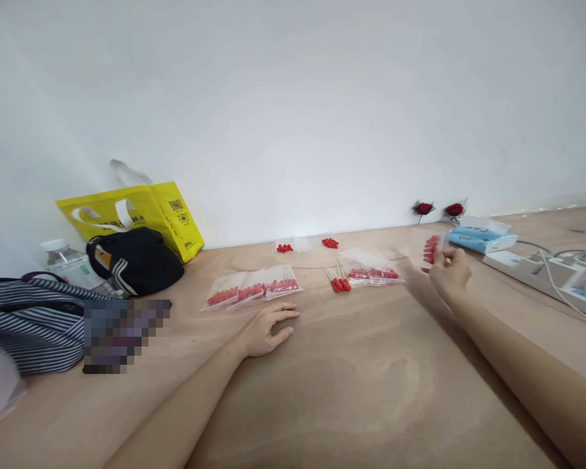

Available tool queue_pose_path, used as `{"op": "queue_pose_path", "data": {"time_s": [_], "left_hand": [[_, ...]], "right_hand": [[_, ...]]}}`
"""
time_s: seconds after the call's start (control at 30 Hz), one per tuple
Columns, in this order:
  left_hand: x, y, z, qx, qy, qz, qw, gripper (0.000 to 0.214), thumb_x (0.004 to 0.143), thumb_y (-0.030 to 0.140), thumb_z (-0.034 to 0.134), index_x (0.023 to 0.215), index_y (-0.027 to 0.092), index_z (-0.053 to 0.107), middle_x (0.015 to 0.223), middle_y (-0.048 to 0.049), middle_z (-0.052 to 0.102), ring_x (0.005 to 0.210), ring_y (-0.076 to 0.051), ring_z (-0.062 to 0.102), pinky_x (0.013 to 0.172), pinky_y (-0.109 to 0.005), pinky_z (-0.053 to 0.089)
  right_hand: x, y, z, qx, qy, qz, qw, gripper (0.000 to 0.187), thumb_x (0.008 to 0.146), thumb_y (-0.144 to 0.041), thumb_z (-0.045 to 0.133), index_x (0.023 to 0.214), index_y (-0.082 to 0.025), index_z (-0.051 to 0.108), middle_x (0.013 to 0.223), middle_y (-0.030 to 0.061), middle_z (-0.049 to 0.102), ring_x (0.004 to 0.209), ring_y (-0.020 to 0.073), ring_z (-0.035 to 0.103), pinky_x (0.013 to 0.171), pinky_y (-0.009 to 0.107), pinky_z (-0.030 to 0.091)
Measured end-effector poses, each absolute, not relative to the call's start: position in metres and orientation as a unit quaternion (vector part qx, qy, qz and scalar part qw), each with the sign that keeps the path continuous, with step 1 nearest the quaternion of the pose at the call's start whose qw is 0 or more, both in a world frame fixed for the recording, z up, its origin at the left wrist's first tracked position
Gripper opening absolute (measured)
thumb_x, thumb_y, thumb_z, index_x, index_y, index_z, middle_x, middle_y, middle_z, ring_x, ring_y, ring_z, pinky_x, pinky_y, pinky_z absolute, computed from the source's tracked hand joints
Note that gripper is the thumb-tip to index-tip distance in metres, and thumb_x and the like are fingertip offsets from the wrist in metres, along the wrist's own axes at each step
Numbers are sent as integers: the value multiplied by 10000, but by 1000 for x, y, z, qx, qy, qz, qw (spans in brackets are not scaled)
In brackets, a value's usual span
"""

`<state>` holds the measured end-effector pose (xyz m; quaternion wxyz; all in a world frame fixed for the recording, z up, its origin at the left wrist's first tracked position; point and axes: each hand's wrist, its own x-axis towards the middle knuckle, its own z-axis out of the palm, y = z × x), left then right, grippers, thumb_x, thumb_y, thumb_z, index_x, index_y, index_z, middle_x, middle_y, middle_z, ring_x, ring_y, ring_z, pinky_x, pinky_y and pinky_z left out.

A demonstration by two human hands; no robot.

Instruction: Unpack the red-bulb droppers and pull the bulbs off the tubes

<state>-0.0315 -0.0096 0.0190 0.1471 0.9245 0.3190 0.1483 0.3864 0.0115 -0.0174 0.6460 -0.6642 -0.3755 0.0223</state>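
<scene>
My right hand pinches a small clear plastic bag of red pieces, held at the right beside the tissue pack. On the tabletop my left hand rests with fingers stretched and apart, holding nothing. Just beyond it lie several overlapping zip bags with red-tipped sticks inside. Loose red-tipped sticks lie near the middle, against another group of filled bags. Farther back, by the wall, are more red-tipped pieces on or in clear plastic; I cannot tell which.
At the left are a yellow tote bag, a black cap, a plastic bottle and a striped bag. A blue tissue pack, power strips with cables and two dark red roses are at the right.
</scene>
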Motion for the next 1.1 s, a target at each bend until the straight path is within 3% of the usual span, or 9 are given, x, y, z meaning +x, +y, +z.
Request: {"op": "queue_pose_path", "data": {"time_s": [0.13,0.3,0.4,0.53,0.67,0.8,0.93,1.0,1.1], "left_hand": [[-31,-11,19,924,323,159,127,385,802,265,469,1185,221,477,1266,-76,457,1147,-205,438,972,-376,354],[-26,-10,12,882,363,299,21,624,783,275,502,1330,213,207,1322,-109,358,1227,-238,326,1015,-426,285],[-24,-11,11,865,356,354,-5,709,752,304,552,1336,214,159,1329,-116,337,1230,-259,317,1019,-441,273],[-26,-15,16,911,287,293,36,608,745,263,545,1293,226,284,1333,-101,342,1222,-249,334,1000,-408,312],[-26,-18,19,946,212,226,91,472,734,305,562,1188,225,459,1277,-98,428,1156,-238,426,958,-372,364],[-13,-29,22,939,210,245,115,346,704,392,600,991,198,585,1089,-97,558,1022,-226,515,896,-358,403],[10,-49,21,916,276,270,108,357,616,500,642,737,171,572,777,-51,577,725,-172,542,687,-304,455],[19,-56,18,903,320,271,89,333,615,475,647,717,171,558,749,-45,566,704,-173,526,647,-299,446],[26,-59,13,888,350,285,90,161,733,335,560,759,179,588,782,-50,584,732,-167,533,667,-293,444]], "right_hand": [[342,7,1,-521,-408,58,747,279,755,-468,496,765,-214,381,685,-16,526,604,138,588,556,294,524],[258,-18,0,-445,-583,100,673,211,820,-394,452,713,-214,424,619,-5,550,562,125,561,528,254,498],[227,-35,-7,-381,-689,61,613,116,853,-265,411,783,-204,480,826,61,632,755,155,610,650,288,507],[219,-48,-9,-262,-829,7,495,197,860,-135,343,867,-213,523,985,76,632,926,148,584,778,307,483],[223,-48,-6,-212,-905,-1,370,215,860,-159,379,916,-220,578,1021,64,623,999,150,541,831,313,451],[222,-46,-6,-239,-906,-45,346,194,848,-216,438,922,-250,615,965,46,630,913,151,546,767,320,421],[219,-46,-8,-280,-887,-100,354,174,831,-227,475,840,-248,648,656,18,579,680,137,495,639,296,351],[217,-46,-9,-292,-876,-116,366,183,832,-225,472,790,-232,650,567,3,519,628,133,455,615,291,320],[216,-46,-10,-305,-866,-115,379,211,835,-237,471,693,-204,622,560,0,514,633,130,440,637,290,313]]}}
